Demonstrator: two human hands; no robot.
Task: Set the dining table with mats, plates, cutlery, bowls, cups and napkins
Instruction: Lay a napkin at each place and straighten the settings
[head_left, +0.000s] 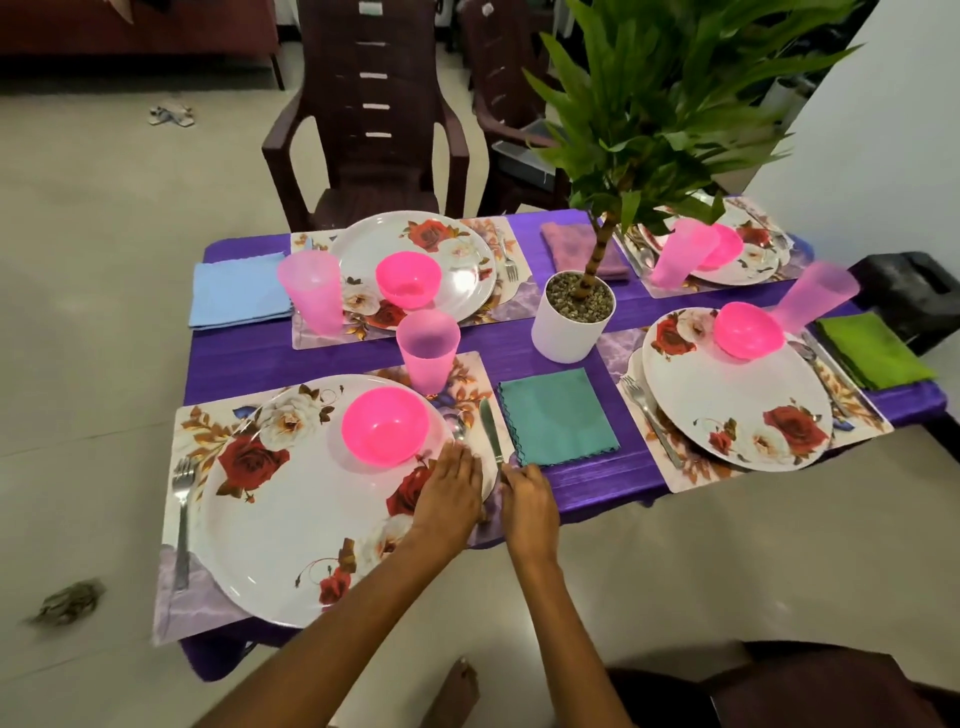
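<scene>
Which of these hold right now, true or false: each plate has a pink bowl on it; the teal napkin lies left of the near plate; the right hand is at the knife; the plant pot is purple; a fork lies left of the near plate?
1. Each plate has a pink bowl on it. True, as on the near plate with its bowl.
2. The teal napkin lies left of the near plate. False: it lies to its right.
3. The right hand is at the knife. True: its fingers meet the handle.
4. The plant pot is purple. False: it is white.
5. A fork lies left of the near plate. True.
</scene>
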